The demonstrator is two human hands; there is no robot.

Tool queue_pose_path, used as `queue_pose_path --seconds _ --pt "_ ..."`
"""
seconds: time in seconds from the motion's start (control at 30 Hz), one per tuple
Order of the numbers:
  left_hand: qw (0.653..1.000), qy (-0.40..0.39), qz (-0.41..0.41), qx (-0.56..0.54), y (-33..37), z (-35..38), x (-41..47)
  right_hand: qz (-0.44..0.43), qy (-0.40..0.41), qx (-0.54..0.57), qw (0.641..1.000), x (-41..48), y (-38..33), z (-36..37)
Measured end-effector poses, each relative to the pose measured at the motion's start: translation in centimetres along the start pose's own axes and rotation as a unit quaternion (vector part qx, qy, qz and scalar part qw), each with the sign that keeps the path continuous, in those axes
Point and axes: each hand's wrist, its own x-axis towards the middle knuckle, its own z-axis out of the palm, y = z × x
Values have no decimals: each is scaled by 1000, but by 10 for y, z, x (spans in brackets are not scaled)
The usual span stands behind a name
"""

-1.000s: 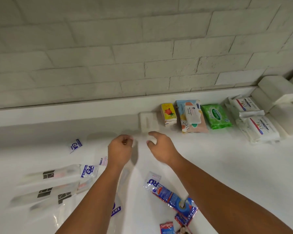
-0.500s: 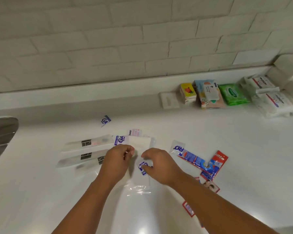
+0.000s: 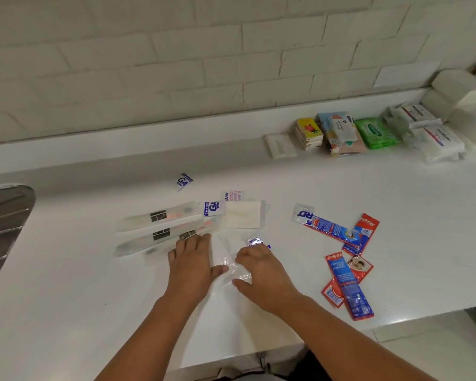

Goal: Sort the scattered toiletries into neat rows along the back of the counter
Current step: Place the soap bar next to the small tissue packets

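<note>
Our left hand lay flat, our right hand curled over the clear packet. Pinching it? We couldn't tell. It looked light, slippery, floppy; best taken by its edges.
</note>
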Motion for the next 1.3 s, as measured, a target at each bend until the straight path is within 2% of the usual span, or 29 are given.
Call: queue_pose_path --seconds 0.1,0.17,0.3,0.4,0.47,0.6,0.7,0.83,0.9,1.0,1.1,1.17,1.3 --pt "1000 11 9 1 -3 -5 4 7 3 -9 1000 2 -2 1" --pt "998 36 20 -41 -5 -10 6 23 2 9 1000 5 -2 3" --pt "980 83 47 -177 -5 -28 6 77 24 105 991 7 -13 -9" --pt "950 171 98 -244 5 -50 -2 132 62 187 971 7 -21 -25" --pt "934 217 153 -238 13 -61 -6 183 74 281 939 11 -25 -32" --pt "909 269 267 -173 26 -58 -7 275 49 490 826 21 -28 -47" --pt "891 304 292 -167 37 -49 -4 299 -5 580 758 25 -21 -60" --pt "889 310 292 -170 51 -37 10 279 -24 650 706 27 -7 -80" --pt "894 286 300 -168 59 -30 17 265 1 649 714 29 3 -88" --pt "911 223 307 -159 75 -22 26 268 49 593 758 33 24 -102" --pt "927 179 292 -154 93 -17 38 267 87 564 776 40 49 -117" --pt "937 156 239 -202 111 -19 45 267 101 551 785 45 68 -131" --pt "934 70 37 -349 145 -23 72 257 99 493 825 55 105 -150"
